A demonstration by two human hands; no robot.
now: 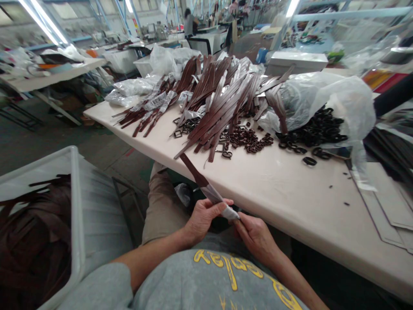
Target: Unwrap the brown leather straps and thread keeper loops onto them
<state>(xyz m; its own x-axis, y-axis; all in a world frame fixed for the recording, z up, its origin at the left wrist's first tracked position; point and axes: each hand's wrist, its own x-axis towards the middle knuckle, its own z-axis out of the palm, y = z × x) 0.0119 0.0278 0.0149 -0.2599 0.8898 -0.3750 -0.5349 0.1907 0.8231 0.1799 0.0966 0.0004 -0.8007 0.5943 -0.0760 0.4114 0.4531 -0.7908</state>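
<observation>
Above my lap, at the table's front edge, I hold a dark brown strap partly covered by a whitish wrapping. My left hand is closed round the wrapped part, thumb on top. At the wrapping's lower end, the fingers of my right hand pinch its tip. The strap's bare end points up and away, towards a big pile of brown straps on the table. Small brown loops and dark metal buckles lie by that pile.
Black loops spill from a clear plastic bag on the table. Flat grey sheets lie at the right. A white bin of brown strips stands at my left. Another person sits far back.
</observation>
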